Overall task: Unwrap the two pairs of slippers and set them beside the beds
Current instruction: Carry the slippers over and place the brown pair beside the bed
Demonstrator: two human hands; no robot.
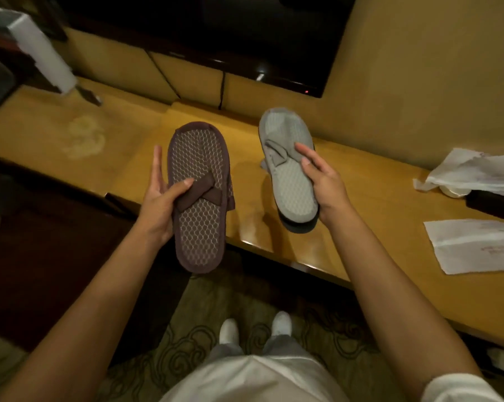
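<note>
Beneath the grey slippers (288,169) a darker sole shows, hard to make out; my right hand (323,181) grips them over the counter (129,146); my left hand (161,198) pinches the strap of the brown slippers (200,195), mesh-patterned, off the counter's near edge; empty wrappers (477,245) lie on the counter.

The brown slippers (200,195) show a pale honeycomb mesh pattern; the grey slippers (290,166) carry a fainter grid. The surface (123,146) is glossy yellow-ochre. White wrappers (474,245) bear faint reddish print. The carpet (187,352) has olive swirls.
</note>
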